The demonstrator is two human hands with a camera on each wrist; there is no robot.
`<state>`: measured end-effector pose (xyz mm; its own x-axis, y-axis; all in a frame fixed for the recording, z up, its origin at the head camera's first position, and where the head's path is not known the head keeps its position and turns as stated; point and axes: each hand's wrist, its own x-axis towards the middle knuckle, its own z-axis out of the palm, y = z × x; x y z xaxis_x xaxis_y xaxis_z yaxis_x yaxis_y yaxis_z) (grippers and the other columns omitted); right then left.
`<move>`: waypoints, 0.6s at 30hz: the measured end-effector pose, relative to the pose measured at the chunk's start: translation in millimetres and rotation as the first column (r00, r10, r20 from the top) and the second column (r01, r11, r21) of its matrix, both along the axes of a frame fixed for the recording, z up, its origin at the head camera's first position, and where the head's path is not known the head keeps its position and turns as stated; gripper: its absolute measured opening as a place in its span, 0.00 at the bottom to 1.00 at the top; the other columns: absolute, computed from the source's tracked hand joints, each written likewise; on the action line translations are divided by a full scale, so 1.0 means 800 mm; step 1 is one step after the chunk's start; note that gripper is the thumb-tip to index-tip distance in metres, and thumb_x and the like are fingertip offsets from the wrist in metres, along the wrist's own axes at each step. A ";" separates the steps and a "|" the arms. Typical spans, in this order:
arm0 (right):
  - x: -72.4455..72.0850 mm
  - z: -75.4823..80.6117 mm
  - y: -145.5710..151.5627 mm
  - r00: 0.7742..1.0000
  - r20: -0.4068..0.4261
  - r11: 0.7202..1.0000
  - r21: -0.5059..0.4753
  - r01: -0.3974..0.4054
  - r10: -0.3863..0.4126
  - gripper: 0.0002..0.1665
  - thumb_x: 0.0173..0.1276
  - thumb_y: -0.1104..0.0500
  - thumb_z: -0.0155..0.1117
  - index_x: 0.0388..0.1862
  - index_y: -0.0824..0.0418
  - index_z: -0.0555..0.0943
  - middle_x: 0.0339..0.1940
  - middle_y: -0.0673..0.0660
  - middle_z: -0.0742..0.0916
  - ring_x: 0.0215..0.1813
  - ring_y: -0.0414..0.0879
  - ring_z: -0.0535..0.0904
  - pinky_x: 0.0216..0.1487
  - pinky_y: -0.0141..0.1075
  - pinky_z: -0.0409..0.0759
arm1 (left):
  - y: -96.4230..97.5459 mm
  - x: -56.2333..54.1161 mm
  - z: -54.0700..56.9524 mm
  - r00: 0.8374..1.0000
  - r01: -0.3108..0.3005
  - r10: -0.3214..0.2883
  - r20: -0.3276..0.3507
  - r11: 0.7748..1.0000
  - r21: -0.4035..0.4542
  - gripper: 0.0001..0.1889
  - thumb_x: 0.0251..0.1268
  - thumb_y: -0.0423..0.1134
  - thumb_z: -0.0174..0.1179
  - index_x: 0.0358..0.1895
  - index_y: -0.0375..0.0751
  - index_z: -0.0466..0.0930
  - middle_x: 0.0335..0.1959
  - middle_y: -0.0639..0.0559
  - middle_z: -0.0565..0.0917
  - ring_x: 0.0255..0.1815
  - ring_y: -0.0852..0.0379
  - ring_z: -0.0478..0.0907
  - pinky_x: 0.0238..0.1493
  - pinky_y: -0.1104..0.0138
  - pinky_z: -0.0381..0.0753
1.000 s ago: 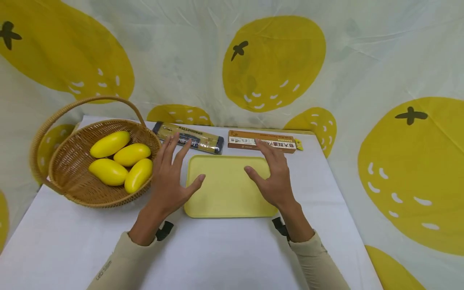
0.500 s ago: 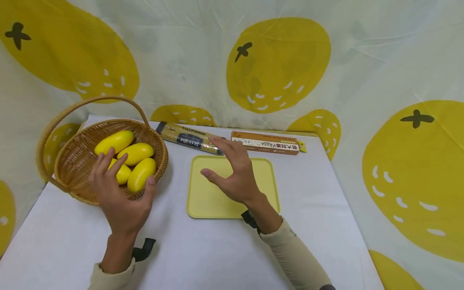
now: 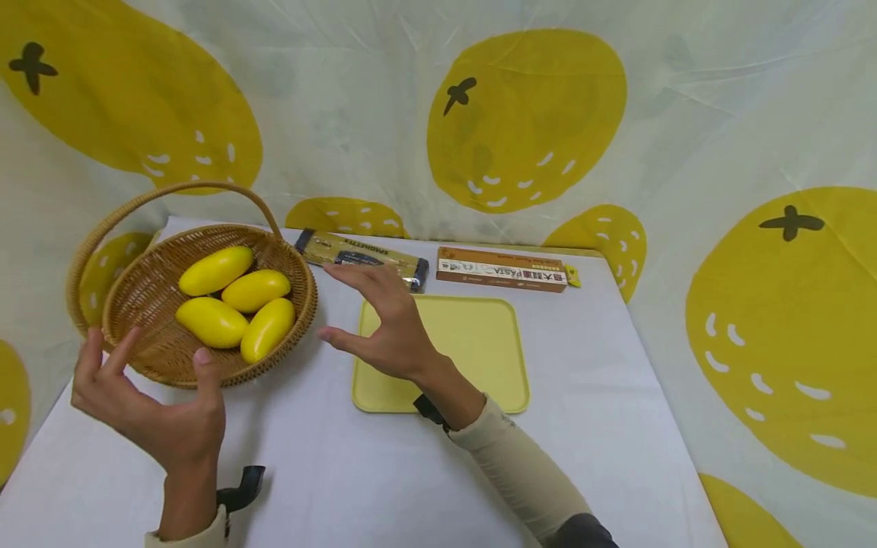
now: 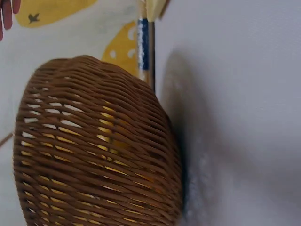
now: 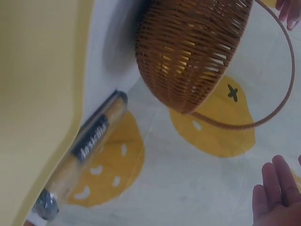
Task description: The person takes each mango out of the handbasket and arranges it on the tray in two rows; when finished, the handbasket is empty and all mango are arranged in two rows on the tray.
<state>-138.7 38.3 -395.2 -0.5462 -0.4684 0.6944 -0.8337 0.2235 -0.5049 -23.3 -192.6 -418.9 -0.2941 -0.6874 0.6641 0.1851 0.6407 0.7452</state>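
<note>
A wicker basket (image 3: 157, 350) with a tall arched handle stands on the left of the table, holding several yellow mangoes (image 3: 212, 323). My left hand (image 3: 157, 418) hovers at the basket's front left, fingers spread and holding nothing. Over the left part of a pale yellow tray (image 3: 473, 358) is my right hand (image 3: 387, 327), its thumb and fingers apart and pointing toward the basket. The left wrist view shows the woven basket side (image 4: 94, 150) close up. In the right wrist view, the right hand's fingers (image 5: 277, 181) are extended, with the basket (image 5: 188, 56) beyond.
Behind the tray lie a spaghetti packet (image 3: 356, 255), partly covered by the right hand, and a brown pasta box (image 3: 500, 270). A small yellow packet end (image 3: 573, 276) sticks out beside the box. A fruit-print curtain (image 3: 329, 99) hangs behind the white-covered table (image 3: 589, 457).
Both hands have moved left from around the tray. The left hand has passed in front of the mangoes to the basket's front left; the right has followed across the tray. The basket stays put.
</note>
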 end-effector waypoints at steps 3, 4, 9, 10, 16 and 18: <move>-0.001 -0.003 -0.013 0.999 0.031 1.000 0.002 -0.029 0.029 0.46 0.58 0.49 0.85 0.75 0.55 0.77 0.70 0.52 0.84 0.72 0.45 0.75 0.75 0.39 0.70 | -0.004 0.011 -0.005 0.999 0.003 -0.005 0.040 0.998 0.064 0.32 0.53 0.48 0.66 0.62 0.36 0.81 0.76 0.50 0.70 0.79 0.51 0.60 0.81 0.58 0.51; -0.002 -0.004 -0.017 0.998 0.040 0.999 0.000 -0.038 0.038 0.46 0.58 0.49 0.85 0.75 0.55 0.77 0.70 0.51 0.84 0.72 0.44 0.75 0.75 0.38 0.70 | -0.005 0.013 -0.007 0.998 0.014 -0.020 0.056 0.995 0.102 0.31 0.54 0.47 0.67 0.63 0.38 0.80 0.76 0.50 0.69 0.80 0.53 0.59 0.80 0.59 0.51; -0.005 -0.006 -0.033 0.994 0.077 0.997 -0.001 -0.072 0.072 0.47 0.58 0.49 0.85 0.75 0.55 0.77 0.71 0.52 0.84 0.72 0.43 0.75 0.76 0.36 0.69 | -0.008 0.020 -0.021 0.983 0.092 -0.133 0.131 0.956 0.279 0.35 0.58 0.40 0.68 0.72 0.44 0.73 0.82 0.50 0.61 0.86 0.55 0.53 0.79 0.59 0.53; -0.006 -0.006 -0.035 0.993 0.085 0.997 -0.002 -0.077 0.077 0.46 0.58 0.50 0.85 0.75 0.55 0.77 0.71 0.52 0.84 0.71 0.42 0.75 0.75 0.36 0.69 | -0.010 0.020 -0.026 0.976 0.106 -0.157 0.148 0.946 0.307 0.36 0.59 0.39 0.68 0.74 0.46 0.71 0.83 0.50 0.60 0.86 0.55 0.51 0.80 0.58 0.51; -0.006 -0.009 -0.049 0.988 0.113 0.995 0.002 -0.103 0.102 0.47 0.59 0.50 0.85 0.76 0.54 0.76 0.71 0.51 0.83 0.70 0.42 0.75 0.74 0.34 0.70 | -0.033 0.017 -0.067 0.934 0.203 -0.299 0.197 0.895 0.397 0.43 0.64 0.36 0.67 0.82 0.51 0.60 0.85 0.50 0.58 0.86 0.53 0.53 0.83 0.57 0.49; -0.006 -0.011 -0.052 0.987 0.119 0.994 0.002 -0.106 0.105 0.47 0.59 0.50 0.85 0.76 0.55 0.76 0.71 0.51 0.84 0.69 0.42 0.75 0.74 0.34 0.70 | -0.040 0.016 -0.077 0.922 0.234 -0.338 0.188 0.875 0.425 0.45 0.64 0.35 0.68 0.83 0.53 0.57 0.84 0.50 0.59 0.83 0.51 0.57 0.82 0.59 0.53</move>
